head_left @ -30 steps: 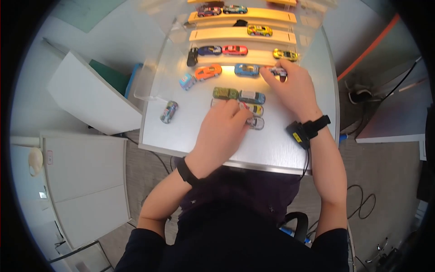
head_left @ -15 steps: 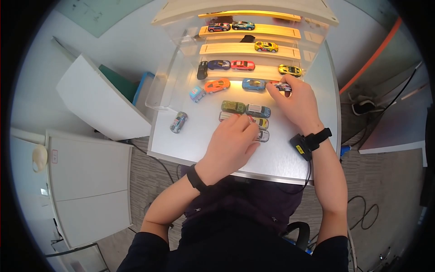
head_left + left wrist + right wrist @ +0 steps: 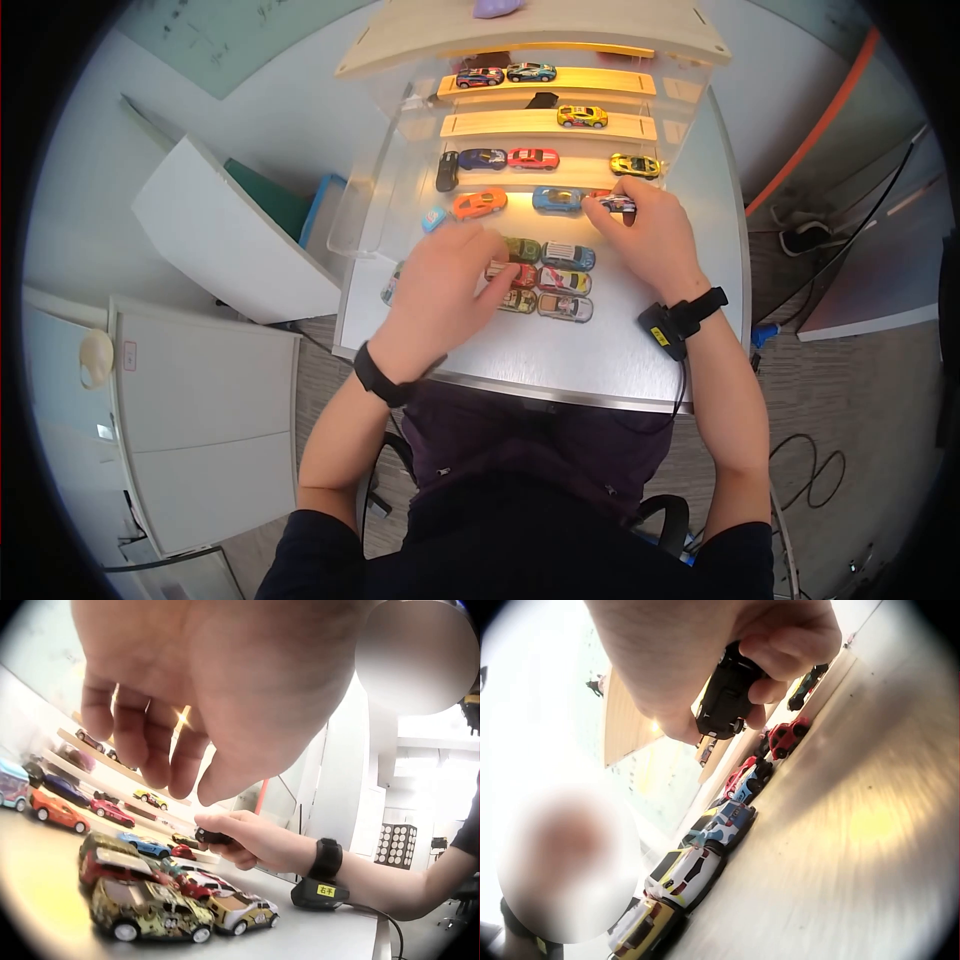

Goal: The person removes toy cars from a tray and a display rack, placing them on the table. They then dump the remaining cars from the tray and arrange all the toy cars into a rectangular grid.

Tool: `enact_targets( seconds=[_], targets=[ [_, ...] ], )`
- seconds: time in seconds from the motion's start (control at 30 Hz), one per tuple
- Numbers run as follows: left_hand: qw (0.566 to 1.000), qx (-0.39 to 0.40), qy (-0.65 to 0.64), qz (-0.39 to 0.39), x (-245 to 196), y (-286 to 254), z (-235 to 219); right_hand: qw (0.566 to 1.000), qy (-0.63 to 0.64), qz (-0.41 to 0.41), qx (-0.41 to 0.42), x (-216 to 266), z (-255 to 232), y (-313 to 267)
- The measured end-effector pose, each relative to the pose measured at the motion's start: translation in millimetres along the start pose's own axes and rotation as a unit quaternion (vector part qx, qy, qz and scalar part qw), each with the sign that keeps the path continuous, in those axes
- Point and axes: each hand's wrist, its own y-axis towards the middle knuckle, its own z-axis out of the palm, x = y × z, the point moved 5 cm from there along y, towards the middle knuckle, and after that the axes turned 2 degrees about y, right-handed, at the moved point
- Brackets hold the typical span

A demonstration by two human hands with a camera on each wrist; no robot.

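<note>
My right hand (image 3: 652, 235) pinches a small striped toy car (image 3: 616, 203), tipped so its black underside (image 3: 727, 694) faces the right wrist camera. It is raised above the table, beside a blue toy car (image 3: 558, 200). My left hand (image 3: 430, 295) hovers with loosely bent fingers at the left of a block of parked toy cars. In that block are a green car (image 3: 521, 250), a red one (image 3: 512, 275), a camouflage-patterned car (image 3: 146, 907) and a silver car (image 3: 566, 306). The left hand partly hides another car (image 3: 391, 285) at the left.
Behind the hands stands a tiered display case with wooden shelves (image 3: 500, 126) and clear sides. Cars on it include a red car (image 3: 533, 158) and a yellow car (image 3: 635, 165). An orange car (image 3: 480, 204) and a light-blue vehicle (image 3: 433, 219) sit on the table before it.
My left hand has moved left and off the block of cars, uncovering the red and camouflage-patterned ones. My right hand keeps its pinch on the striped car, near the same spot.
</note>
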Motion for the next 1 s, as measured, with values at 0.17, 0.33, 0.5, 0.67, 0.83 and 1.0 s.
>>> enact_targets(
  seconds=[0.17, 0.33, 0.5, 0.67, 0.83, 1.0],
  targets=[
    [0.998, 0.037, 0.011, 0.040, 20, 38, -9, 1.000, -0.002, 0.019, 0.017, -1, 1, 1],
    [0.988, 0.038, 0.054, 0.137, 33, 102, 9, 0.999, -0.017, 0.021, 0.022, -7, 6, -1],
    [0.984, 0.061, 0.111, 0.126, 55, 171, 47, 1.000, -0.018, 0.015, 0.013, -8, 3, 0],
    [0.976, 0.048, 0.157, 0.141, 52, 196, 70, 1.000, -0.021, -0.003, -0.012, -8, 0, -2],
    [0.977, 0.048, 0.149, 0.141, 63, 192, 81, 1.000, -0.020, -0.002, -0.008, -11, 2, -2],
    [0.988, 0.046, 0.084, 0.118, 69, 162, 51, 0.999, -0.033, -0.004, -0.001, -13, 6, -1]
  ],
)
